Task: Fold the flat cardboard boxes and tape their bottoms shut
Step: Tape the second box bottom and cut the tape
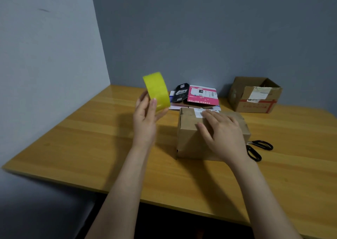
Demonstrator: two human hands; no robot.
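A folded brown cardboard box point(189, 138) stands in the middle of the wooden table point(91, 138), its closed flaps facing up. My right hand point(221, 135) lies flat on top of it, fingers straight and pressing the flaps down. My left hand point(146, 118) is raised above the table to the left of the box and grips a roll of yellow tape point(157, 90), held upright between thumb and fingers. A stack of flat boxes point(196, 97), one pink and one black, lies behind the brown box.
Black scissors point(259, 148) lie on the table just right of the box. An open brown carton point(255, 94) with a white label stands at the back right by the wall. Grey walls close the table at the left and back.
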